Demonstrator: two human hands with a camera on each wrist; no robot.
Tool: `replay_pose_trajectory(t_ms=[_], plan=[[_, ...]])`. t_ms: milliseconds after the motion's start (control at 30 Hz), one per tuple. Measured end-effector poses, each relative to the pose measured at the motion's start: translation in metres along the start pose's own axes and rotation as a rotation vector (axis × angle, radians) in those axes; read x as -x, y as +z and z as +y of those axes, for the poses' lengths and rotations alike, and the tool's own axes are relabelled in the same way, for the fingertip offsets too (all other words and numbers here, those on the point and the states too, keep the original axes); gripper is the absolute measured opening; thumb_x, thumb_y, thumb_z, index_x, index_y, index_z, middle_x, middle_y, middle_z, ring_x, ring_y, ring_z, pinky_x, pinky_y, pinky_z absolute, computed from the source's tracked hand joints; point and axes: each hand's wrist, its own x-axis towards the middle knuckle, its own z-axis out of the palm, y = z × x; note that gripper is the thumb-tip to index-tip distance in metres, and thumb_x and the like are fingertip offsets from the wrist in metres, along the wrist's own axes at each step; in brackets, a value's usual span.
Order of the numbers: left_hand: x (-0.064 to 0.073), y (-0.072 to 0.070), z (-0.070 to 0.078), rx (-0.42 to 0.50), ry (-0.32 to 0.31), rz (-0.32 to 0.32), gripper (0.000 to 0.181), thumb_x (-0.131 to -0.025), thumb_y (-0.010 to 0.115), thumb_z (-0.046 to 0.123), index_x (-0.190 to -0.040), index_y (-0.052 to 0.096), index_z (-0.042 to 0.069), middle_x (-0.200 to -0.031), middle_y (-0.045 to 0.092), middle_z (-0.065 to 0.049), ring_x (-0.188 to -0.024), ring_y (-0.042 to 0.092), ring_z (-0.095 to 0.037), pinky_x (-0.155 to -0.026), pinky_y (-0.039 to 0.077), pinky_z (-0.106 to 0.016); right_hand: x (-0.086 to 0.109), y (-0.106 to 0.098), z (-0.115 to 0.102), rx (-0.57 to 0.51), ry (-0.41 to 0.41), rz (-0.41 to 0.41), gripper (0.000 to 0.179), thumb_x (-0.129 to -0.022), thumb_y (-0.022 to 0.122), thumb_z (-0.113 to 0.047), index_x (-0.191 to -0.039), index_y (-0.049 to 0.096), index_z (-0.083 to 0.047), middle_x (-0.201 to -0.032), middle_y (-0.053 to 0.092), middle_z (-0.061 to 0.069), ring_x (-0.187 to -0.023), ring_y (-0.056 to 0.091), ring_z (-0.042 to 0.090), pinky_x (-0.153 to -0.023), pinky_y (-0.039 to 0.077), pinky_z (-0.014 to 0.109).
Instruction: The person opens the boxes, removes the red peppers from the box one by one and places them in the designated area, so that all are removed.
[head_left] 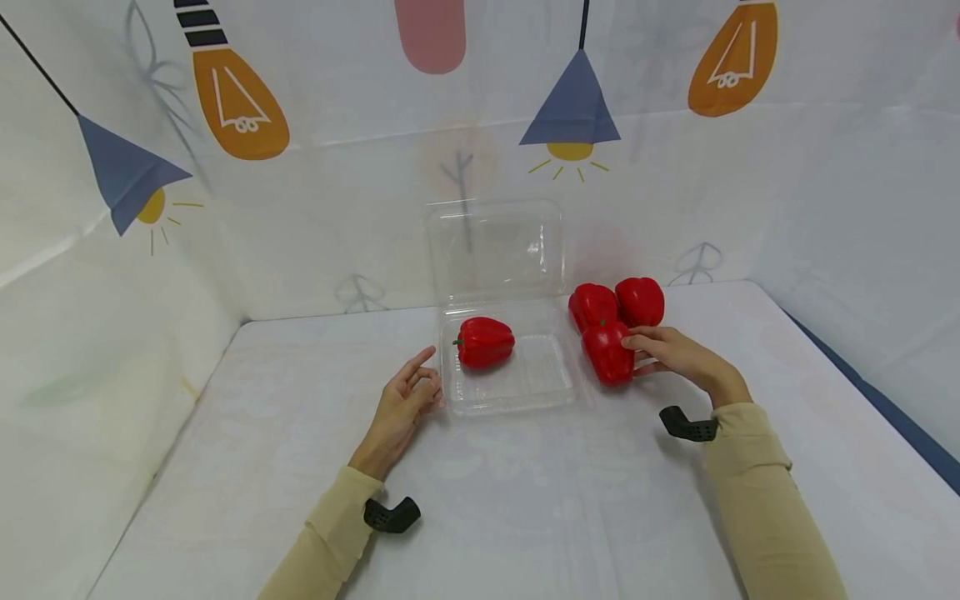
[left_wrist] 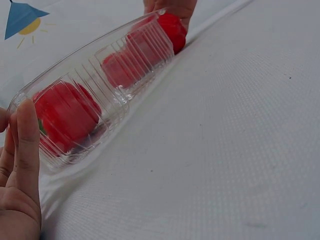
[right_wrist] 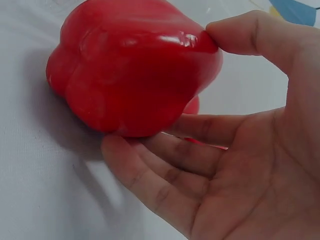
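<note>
My right hand (head_left: 678, 354) holds a red bell pepper (head_left: 609, 354) at the right of the clear plastic clamshell box (head_left: 536, 407). In the right wrist view, the thumb lies on one side of this pepper (right_wrist: 135, 70), with the fingers under the other. Two more red bell peppers (head_left: 640, 301) sit just behind it. Inside the box, another red bell pepper (head_left: 486, 342) lies on its side, its green stem pointing left. My left hand (head_left: 401, 408) is at the box's left edge, its fingers loosely extended and fingertips right at the rim (left_wrist: 22, 97).
The box's lid (head_left: 495, 250) stands raised at the back, close to the patterned backdrop (head_left: 360, 217). A white cloth (head_left: 480, 500) covers the table. Black wrist mounts (head_left: 392, 517) sit at both sleeves.
</note>
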Motion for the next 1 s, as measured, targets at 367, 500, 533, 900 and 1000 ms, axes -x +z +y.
replay_pose_trajectory(t_ms=[367, 500, 533, 900, 1000], plan=[[0.000, 0.000, -0.001, -0.006, 0.009, 0.001, 0.060, -0.092, 0.052, -0.002, -0.147, 0.031, 0.011, -0.094, 0.052, 0.003, -0.076, 0.054, -0.005, -0.065, 0.054, -0.017, 0.001, -0.002, 0.006, -0.050, -0.002, 0.003, 0.055, -0.099, 0.042, -0.036, -0.134, 0.042, 0.006, -0.133, 0.045, 0.024, -0.117, 0.049, 0.031, -0.093, 0.052, 0.041], [-0.001, -0.001, -0.001, -0.017, 0.003, 0.003, 0.060, -0.093, 0.052, -0.002, -0.147, 0.031, 0.012, -0.094, 0.052, 0.003, -0.076, 0.054, -0.006, -0.066, 0.054, -0.017, 0.001, -0.003, 0.008, -0.066, 0.008, -0.005, 0.059, -0.099, 0.042, -0.037, -0.138, 0.037, 0.006, -0.136, 0.042, 0.025, -0.118, 0.048, 0.032, -0.094, 0.052, 0.041], [-0.001, -0.001, -0.001, -0.019, 0.002, 0.004, 0.059, -0.093, 0.052, -0.002, -0.147, 0.031, 0.012, -0.094, 0.052, 0.003, -0.076, 0.054, -0.006, -0.066, 0.054, -0.017, 0.000, -0.003, 0.008, -0.074, 0.010, -0.008, 0.060, -0.099, 0.042, -0.037, -0.140, 0.035, 0.006, -0.137, 0.041, 0.025, -0.118, 0.048, 0.032, -0.094, 0.052, 0.042], [0.000, -0.001, -0.001, -0.021, 0.000, 0.004, 0.058, -0.093, 0.051, -0.002, -0.146, 0.032, 0.013, -0.094, 0.052, 0.004, -0.076, 0.054, -0.006, -0.066, 0.054, -0.017, -0.002, -0.004, 0.011, -0.135, 0.032, 0.000, 0.059, -0.099, 0.041, -0.036, -0.140, 0.033, 0.007, -0.139, 0.037, 0.024, -0.122, 0.045, 0.033, -0.095, 0.051, 0.042], [0.000, -0.001, -0.001, -0.023, 0.000, 0.005, 0.058, -0.093, 0.051, -0.001, -0.146, 0.032, 0.013, -0.093, 0.052, 0.004, -0.075, 0.054, -0.006, -0.066, 0.054, -0.017, -0.002, -0.004, 0.012, -0.147, 0.027, -0.004, 0.060, -0.099, 0.040, -0.035, -0.139, 0.032, 0.008, -0.140, 0.036, 0.024, -0.125, 0.043, 0.035, -0.096, 0.050, 0.043]])
